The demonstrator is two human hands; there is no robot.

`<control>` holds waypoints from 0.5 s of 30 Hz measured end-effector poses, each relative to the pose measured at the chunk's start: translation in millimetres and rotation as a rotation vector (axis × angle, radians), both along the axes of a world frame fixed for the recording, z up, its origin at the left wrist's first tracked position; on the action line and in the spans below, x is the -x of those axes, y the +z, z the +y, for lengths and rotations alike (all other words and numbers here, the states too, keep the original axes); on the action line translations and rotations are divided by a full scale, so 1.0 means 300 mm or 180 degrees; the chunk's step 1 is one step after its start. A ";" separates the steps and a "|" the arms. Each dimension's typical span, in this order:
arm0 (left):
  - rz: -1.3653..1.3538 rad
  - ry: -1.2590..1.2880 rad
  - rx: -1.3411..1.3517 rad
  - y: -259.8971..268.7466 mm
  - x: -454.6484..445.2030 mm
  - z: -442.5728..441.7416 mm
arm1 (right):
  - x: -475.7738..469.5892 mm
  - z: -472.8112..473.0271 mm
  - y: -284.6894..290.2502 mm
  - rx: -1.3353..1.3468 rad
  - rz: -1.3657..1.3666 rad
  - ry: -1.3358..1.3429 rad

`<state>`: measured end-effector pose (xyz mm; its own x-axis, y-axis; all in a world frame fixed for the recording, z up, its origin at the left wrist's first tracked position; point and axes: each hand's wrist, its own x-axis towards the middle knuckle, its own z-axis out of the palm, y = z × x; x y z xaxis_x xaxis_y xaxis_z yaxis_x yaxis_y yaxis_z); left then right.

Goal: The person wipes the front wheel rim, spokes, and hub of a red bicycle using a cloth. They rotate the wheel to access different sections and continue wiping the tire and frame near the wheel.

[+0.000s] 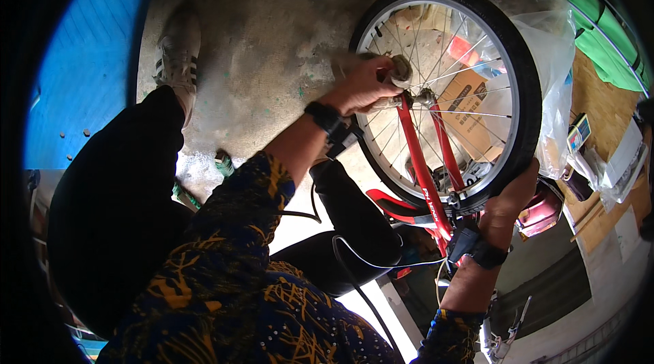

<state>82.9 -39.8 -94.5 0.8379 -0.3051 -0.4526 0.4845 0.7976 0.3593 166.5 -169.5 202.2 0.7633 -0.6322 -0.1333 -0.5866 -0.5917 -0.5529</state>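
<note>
A bicycle wheel with a black tyre (531, 88) and silver rim stands raised in a red fork (419, 154). My left hand (369, 87) grips a bunched greyish rag (402, 71) against the fork end, beside the wheel hub (425, 96). Part of the rag is hidden behind my fingers. At the tyre's lower right, my right hand (508, 198) holds the tyre from its outer side; most of its fingers are out of sight. A brake (453, 200) sits at the fork crown, and a red mudguard (391, 202) curves to its left.
A cardboard box (466, 100) lies on the concrete floor behind the spokes. Clear plastic sheeting (549, 42) and a green fabric item (595, 21) are to the right. A blue panel (87, 57) stands at the left. A thin white cable (378, 265) runs beneath my right wrist.
</note>
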 end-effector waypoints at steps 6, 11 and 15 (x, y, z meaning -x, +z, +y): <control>0.0177 0.0269 -0.0351 -0.041 -0.002 -0.091 | -0.003 0.002 0.003 -0.0337 0.0101 0.0017; 0.0488 0.1030 0.0215 0.031 -0.006 0.058 | -0.004 0.009 0.002 0.0063 0.0082 0.0104; -0.1393 0.0197 -0.1461 0.113 -0.090 0.061 | -0.005 0.008 0.000 -0.0171 0.0090 -0.0083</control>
<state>109.9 -21.5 -60.7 0.9848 -0.1065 -0.1375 0.1734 0.5372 0.8254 168.0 -167.0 202.3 0.7421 -0.6432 -0.1887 -0.6173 -0.5460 -0.5664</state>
